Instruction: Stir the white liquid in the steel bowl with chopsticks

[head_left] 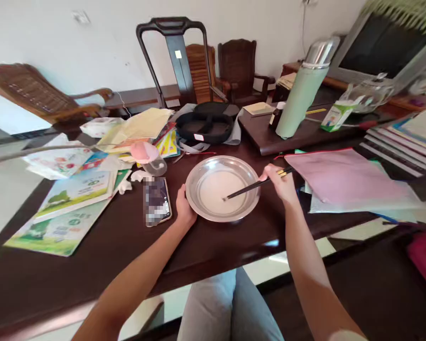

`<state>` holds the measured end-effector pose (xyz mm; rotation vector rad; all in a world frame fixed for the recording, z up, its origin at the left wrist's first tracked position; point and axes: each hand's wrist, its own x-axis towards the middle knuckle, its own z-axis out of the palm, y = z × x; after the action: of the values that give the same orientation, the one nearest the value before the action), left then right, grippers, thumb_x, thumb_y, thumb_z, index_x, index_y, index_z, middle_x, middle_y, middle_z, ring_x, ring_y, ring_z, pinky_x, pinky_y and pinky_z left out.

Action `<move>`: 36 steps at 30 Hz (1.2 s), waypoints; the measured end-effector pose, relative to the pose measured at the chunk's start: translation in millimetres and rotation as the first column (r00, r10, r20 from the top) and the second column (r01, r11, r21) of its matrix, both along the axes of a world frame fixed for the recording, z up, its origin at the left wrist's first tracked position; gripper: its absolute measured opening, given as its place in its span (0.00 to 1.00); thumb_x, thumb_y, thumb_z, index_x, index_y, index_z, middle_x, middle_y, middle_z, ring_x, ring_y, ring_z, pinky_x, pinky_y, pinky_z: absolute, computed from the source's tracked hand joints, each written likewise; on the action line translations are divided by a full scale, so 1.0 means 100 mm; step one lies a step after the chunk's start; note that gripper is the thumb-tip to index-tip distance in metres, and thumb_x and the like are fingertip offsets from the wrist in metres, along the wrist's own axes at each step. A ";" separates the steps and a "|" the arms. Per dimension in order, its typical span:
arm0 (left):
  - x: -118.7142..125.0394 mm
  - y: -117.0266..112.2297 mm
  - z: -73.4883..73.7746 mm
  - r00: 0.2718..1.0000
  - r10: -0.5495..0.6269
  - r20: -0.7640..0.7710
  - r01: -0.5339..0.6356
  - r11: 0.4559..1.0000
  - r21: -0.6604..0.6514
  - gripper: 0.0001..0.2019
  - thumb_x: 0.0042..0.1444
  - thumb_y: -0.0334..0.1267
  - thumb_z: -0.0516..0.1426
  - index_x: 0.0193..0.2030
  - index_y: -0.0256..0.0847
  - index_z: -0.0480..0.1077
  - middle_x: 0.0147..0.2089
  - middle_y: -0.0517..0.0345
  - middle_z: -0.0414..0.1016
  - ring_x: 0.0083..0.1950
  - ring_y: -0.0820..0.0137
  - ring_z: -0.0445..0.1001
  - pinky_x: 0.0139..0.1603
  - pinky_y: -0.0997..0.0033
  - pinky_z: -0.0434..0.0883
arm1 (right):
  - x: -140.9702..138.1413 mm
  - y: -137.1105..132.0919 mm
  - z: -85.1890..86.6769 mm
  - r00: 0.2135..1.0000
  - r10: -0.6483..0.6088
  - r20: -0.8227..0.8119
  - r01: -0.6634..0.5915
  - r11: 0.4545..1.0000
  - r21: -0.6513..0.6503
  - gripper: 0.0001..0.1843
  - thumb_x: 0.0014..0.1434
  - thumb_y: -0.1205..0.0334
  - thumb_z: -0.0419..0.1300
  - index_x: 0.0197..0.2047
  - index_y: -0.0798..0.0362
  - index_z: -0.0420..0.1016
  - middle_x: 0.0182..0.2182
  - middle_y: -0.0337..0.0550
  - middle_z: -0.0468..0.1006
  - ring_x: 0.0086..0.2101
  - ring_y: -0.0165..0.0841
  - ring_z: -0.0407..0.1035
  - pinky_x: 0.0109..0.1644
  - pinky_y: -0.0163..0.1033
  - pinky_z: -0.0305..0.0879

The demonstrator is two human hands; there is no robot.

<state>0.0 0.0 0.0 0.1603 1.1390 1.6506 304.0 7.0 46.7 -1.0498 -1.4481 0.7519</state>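
Note:
A wide metal bowl (223, 217) stands on the dark wooden table in front of me, with a pale, whitish liquid (216, 182) in it. My left hand (185, 206) grips the bowl's left rim, fingers partly hidden behind its side. Black chopsticks (250, 186) with gold bands are held in my right hand (279, 183), at the bowl's right edge. Their tips dip into the liquid near the middle. Left of my left hand lies a phone (157, 201) with its screen lit and partly blurred out.
A pink-lidded cup (149, 157), tissues and booklets (62, 227) lie left. Behind the bowl sits a black case (205, 127). A green thermos (301, 97) stands back right, above a pink zip folder (341, 175). Stacked books (397, 149) are at far right.

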 end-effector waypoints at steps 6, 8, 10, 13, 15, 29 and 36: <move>-0.02 0.00 0.00 1.000 -0.021 -0.004 0.021 0.999 0.033 0.16 0.52 0.50 0.73 0.28 0.44 0.74 0.29 0.65 0.79 0.34 0.69 0.75 0.43 0.69 0.75 | -0.11 0.01 -0.02 0.997 0.014 0.076 -0.018 0.998 0.054 0.36 0.65 0.19 0.67 0.29 0.44 0.88 0.31 0.44 0.88 0.37 0.43 0.82 0.47 0.49 0.76; -0.02 0.00 0.01 0.999 -0.034 0.002 0.034 0.998 0.043 0.16 0.53 0.50 0.73 0.28 0.44 0.74 0.29 0.64 0.79 0.34 0.68 0.76 0.44 0.68 0.76 | -0.05 0.02 -0.03 0.994 -0.104 0.041 0.101 0.991 0.085 0.37 0.66 0.19 0.65 0.27 0.44 0.85 0.28 0.43 0.87 0.35 0.43 0.81 0.48 0.50 0.75; -0.02 0.00 0.03 0.999 -0.052 0.005 0.051 0.997 0.052 0.17 0.53 0.50 0.73 0.28 0.44 0.74 0.30 0.64 0.80 0.34 0.66 0.78 0.44 0.67 0.76 | -0.01 0.01 -0.02 0.986 -0.164 -0.009 0.164 0.983 0.086 0.38 0.67 0.20 0.64 0.23 0.44 0.81 0.25 0.42 0.83 0.33 0.43 0.80 0.47 0.51 0.75; -0.02 -0.01 0.03 0.997 -0.082 0.015 0.080 0.995 0.063 0.17 0.53 0.51 0.74 0.29 0.44 0.75 0.30 0.63 0.81 0.35 0.65 0.79 0.45 0.66 0.78 | -0.02 -0.02 0.01 0.999 -0.048 -0.011 0.049 0.998 0.041 0.38 0.67 0.21 0.65 0.22 0.44 0.80 0.25 0.43 0.83 0.32 0.42 0.81 0.45 0.50 0.76; -0.02 -0.01 0.03 0.996 -0.086 0.017 0.085 0.994 0.063 0.17 0.52 0.51 0.74 0.29 0.44 0.75 0.29 0.63 0.81 0.35 0.65 0.79 0.46 0.66 0.78 | -0.06 -0.04 0.03 0.996 0.085 0.035 -0.085 0.996 0.015 0.36 0.67 0.22 0.67 0.26 0.45 0.85 0.29 0.44 0.87 0.35 0.43 0.82 0.46 0.49 0.76; 0.01 -0.01 0.07 0.999 -0.048 0.024 0.047 0.998 0.031 0.14 0.56 0.48 0.71 0.29 0.44 0.76 0.31 0.61 0.82 0.37 0.63 0.81 0.45 0.66 0.78 | -0.06 -0.07 0.09 0.979 0.193 0.070 -0.194 0.981 0.009 0.34 0.67 0.22 0.66 0.28 0.43 0.88 0.31 0.44 0.88 0.38 0.45 0.83 0.49 0.51 0.77; 0.00 -0.01 0.08 0.998 -0.055 0.012 0.054 0.998 0.038 0.15 0.56 0.49 0.72 0.28 0.45 0.74 0.30 0.63 0.81 0.37 0.64 0.81 0.46 0.66 0.78 | 0.00 -0.02 0.02 0.993 -0.091 -0.075 0.095 0.994 0.051 0.37 0.66 0.21 0.67 0.23 0.44 0.83 0.25 0.42 0.84 0.31 0.41 0.80 0.47 0.49 0.75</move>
<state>0.3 -1.1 7.9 0.2026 1.0855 1.6231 303.6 5.1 48.6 -1.0311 -1.3406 0.6737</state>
